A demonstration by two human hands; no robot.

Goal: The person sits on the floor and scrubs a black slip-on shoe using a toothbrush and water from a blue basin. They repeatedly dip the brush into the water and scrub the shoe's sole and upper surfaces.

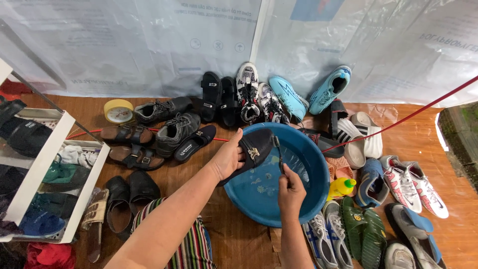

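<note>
1. Hands: left hand [230,158] was clamped round a black slide sandal [249,152], thumb on top, fingers hidden underneath, holding it tilted over the near-left rim of the blue basin [313,164]. Right hand [290,192] was closed in a fist on a thin dark brush [279,154], its tip up against the sandal's strap
2. Risk, my read: the sandal was gripped at one end only and looked wet, so a hard scrub could have twisted it loose and dropped it into the basin
3. Risk: splash or a tipped basin would have soaked the sneakers [321,236] touching its near edge and the yellow bottle [341,187] just beside its right rim, which looked easy to knock over
4. Risk: the red cord [398,122] ran across above the basin's right side and could have snagged a raised arm
5. Hidden: brush head was too small to make out; the water level in the basin was hard to judge
6. Cut off: white shelf [45,154] at left and the striped cloth [191,249] at the bottom edge ran out of frame
</note>
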